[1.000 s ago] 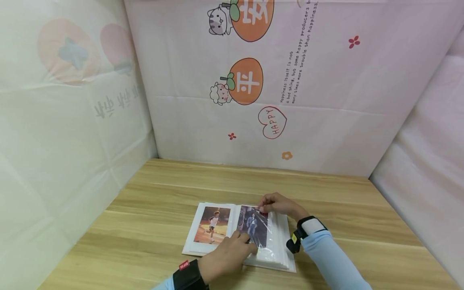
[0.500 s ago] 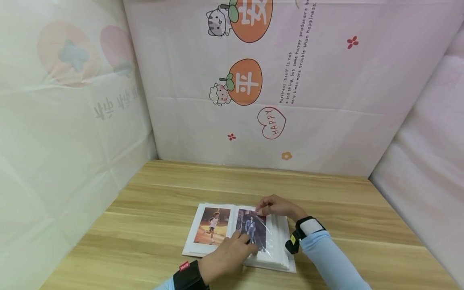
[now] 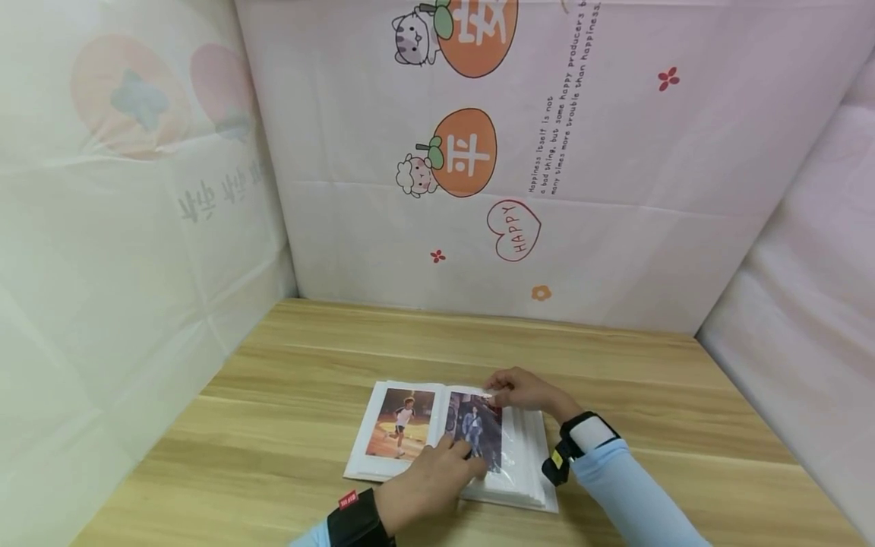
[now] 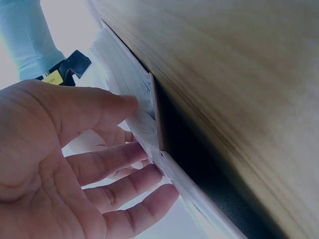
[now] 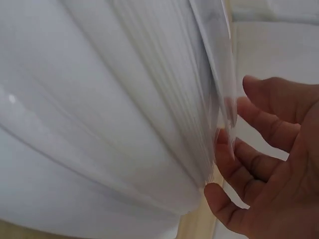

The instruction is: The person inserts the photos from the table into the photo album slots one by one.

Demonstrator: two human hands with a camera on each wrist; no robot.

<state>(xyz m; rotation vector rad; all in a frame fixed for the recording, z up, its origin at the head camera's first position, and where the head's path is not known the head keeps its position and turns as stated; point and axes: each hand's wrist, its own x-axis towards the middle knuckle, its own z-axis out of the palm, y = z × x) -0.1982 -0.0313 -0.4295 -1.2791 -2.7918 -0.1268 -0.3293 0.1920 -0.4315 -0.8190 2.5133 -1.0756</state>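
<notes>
An open photo album (image 3: 529,475) with white pages lies on the wooden table. Its left page carries a photo of a running child (image 3: 399,425). On the right page, a darker photo of a person in blue (image 3: 475,429) sits in a glossy clear sleeve (image 3: 509,480). My right hand (image 3: 526,391) pinches this photo at its top edge; in the right wrist view some fingers (image 5: 254,172) are behind the sleeve's edge. My left hand (image 3: 431,486) rests on the album's lower edge near the fold, fingers (image 4: 122,194) loosely bent, partly covering both pages.
The wooden tabletop (image 3: 273,410) surrounds the album. White printed cloth (image 3: 355,243) hangs behind it, with more cloth at the left (image 3: 137,304) and right (image 3: 807,289). Black bands with cameras (image 3: 557,460) sit on both wrists.
The photo on the right page has slid slightly down and left in its sleeve, and my right hand has shifted a little with it. My left hand has stayed in place.
</notes>
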